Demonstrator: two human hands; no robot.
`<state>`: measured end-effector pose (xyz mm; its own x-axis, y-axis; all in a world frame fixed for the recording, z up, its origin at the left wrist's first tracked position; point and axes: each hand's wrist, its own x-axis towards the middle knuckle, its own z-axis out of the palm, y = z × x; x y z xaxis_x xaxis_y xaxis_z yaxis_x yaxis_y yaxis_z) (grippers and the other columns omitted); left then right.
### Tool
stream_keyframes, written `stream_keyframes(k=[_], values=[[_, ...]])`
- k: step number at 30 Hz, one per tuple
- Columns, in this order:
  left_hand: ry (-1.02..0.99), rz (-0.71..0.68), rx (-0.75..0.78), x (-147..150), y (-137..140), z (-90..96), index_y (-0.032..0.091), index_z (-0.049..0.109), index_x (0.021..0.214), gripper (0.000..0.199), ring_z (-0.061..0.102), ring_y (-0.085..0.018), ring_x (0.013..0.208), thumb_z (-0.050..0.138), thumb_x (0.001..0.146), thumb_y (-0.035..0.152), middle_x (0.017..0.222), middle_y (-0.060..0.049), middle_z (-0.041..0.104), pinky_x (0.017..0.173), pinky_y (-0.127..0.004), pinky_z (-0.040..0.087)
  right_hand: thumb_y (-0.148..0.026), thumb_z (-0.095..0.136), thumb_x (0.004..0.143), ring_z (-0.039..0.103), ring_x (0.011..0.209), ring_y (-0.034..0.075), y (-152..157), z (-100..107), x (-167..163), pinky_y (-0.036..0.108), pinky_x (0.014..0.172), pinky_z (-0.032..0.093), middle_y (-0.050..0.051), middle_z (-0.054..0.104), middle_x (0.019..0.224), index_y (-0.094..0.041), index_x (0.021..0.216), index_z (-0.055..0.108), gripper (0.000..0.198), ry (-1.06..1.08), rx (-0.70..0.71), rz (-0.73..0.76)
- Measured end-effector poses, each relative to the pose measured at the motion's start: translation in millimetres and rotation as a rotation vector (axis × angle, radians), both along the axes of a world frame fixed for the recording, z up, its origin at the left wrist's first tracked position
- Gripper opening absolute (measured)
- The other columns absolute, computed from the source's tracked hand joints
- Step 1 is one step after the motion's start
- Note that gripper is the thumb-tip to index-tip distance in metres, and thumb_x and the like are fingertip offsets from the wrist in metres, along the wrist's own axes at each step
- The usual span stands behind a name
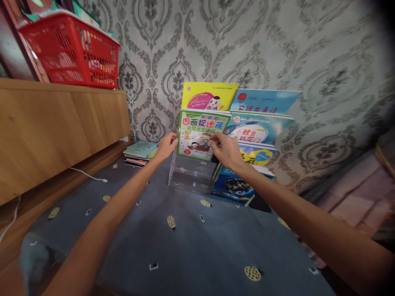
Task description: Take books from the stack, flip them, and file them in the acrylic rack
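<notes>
A green-bordered picture book (pixel 197 139) with a cartoon cover stands upright, leaning back, in a clear acrylic book stand (pixel 193 181). My left hand (pixel 168 144) is at its left edge, fingers curled in against the side. At the right edge, my right hand (pixel 227 149) pinches the same book between thumb and fingers. Behind it rises a yellow book (pixel 210 94). To the right, several books fill stepped tiers: a blue one (pixel 265 100) at the top, another with a fish-pond cover (pixel 256 127), then a dark blue book (pixel 231 187) at the bottom.
A stack of thin books (pixel 140 152) lies left of the stand on the dark patterned cloth (pixel 185 246). A wooden cabinet (pixel 61 127) bears a red plastic basket (pixel 77 53). A white cable (pixel 88 174) trails onto the cloth. Patterned wallpaper (pixel 179 53) closes off the back.
</notes>
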<state>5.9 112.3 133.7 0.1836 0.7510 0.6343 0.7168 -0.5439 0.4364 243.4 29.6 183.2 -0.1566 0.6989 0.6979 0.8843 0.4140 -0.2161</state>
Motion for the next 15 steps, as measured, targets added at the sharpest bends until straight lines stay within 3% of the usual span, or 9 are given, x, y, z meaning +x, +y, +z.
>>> stream_keyframes(k=[4, 8, 11, 15], values=[[0.13, 0.108, -0.07, -28.0, -9.1, -40.8, 0.019, 0.061, 0.116, 0.024, 0.064, -0.019, 0.101, 0.046, 0.097, 0.022, 0.111, -0.008, 0.07, 0.093, -0.03, 0.047, -0.018, 0.049, 0.084, 0.069, 0.085, 0.028, -7.1, -2.4, 0.8, 0.037, 0.078, 0.051, 0.014, 0.075, 0.095, -0.015, 0.098, 0.069, 0.024, 0.028, -0.016, 0.024], [0.238, 0.295, -0.179, -68.9, -9.8, -84.2, 0.018, 0.064, 0.107, 0.02, 0.061, -0.026, 0.112, 0.053, 0.09, 0.018, 0.115, -0.013, 0.067, 0.099, -0.037, 0.046, -0.017, 0.048, 0.085, 0.069, 0.081, 0.025, -24.1, -17.0, -3.3, 0.036, 0.076, 0.053, 0.012, 0.075, 0.097, -0.016, 0.098, 0.068, 0.024, 0.082, -0.027, 0.109], [0.274, 0.492, -0.236, -99.8, -3.3, -101.3, 0.011, 0.06, 0.118, 0.03, 0.054, -0.033, 0.123, 0.05, 0.09, 0.017, 0.125, -0.022, 0.062, 0.102, -0.047, 0.044, -0.018, 0.048, 0.088, 0.07, 0.082, 0.023, -46.4, -48.0, -11.3, 0.034, 0.076, 0.055, 0.011, 0.075, 0.102, -0.017, 0.1, 0.068, 0.023, 0.095, -0.062, 0.268], [0.323, 0.63, -0.263, -126.3, 9.8, -109.4, 0.007, 0.052, 0.13, 0.041, 0.048, -0.039, 0.13, 0.045, 0.093, 0.022, 0.133, -0.028, 0.055, 0.101, -0.054, 0.044, -0.019, 0.049, 0.091, 0.072, 0.094, 0.022, -80.6, -115.9, -24.0, 0.035, 0.083, 0.057, 0.009, 0.076, 0.107, -0.022, 0.101, 0.068, 0.022, 0.135, -0.193, 0.428]])
